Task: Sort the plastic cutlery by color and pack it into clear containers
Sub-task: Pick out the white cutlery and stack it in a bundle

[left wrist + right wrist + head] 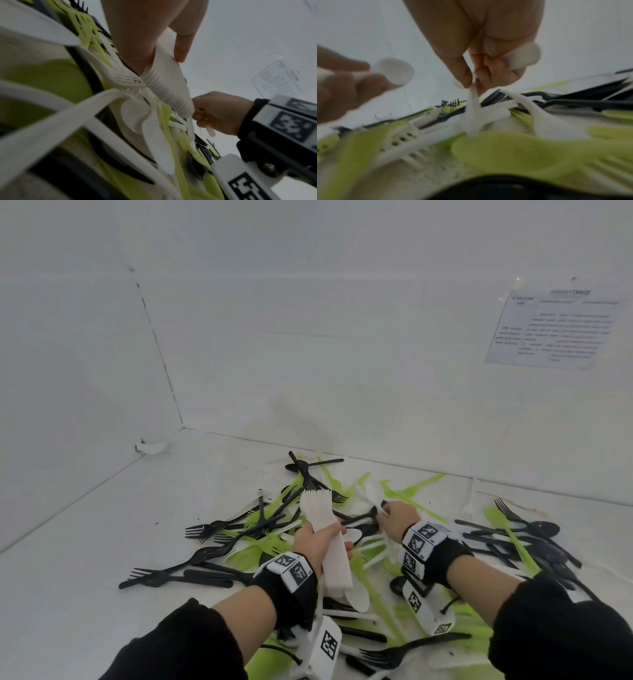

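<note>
The left hand (317, 542) grasps a stack of white forks (325, 529), tines up. At its three o'clock, the right hand (397, 518) pinches a white piece (473, 108) out of the mixed pile (260, 529) of black, green and white cutlery on the white table (85, 542). No container shows. The pinch looks thin: tangled neighbours could drag along or the piece slip. Adding it one-handed could fan the stack apart.

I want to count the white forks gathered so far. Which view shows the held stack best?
The head view: the fork stack shows whole in the left hand, tines fanned at the top. The left wrist view shows only the stack's ribbed edges close up. The right wrist view shows a blurred handle end at its left edge.
</note>
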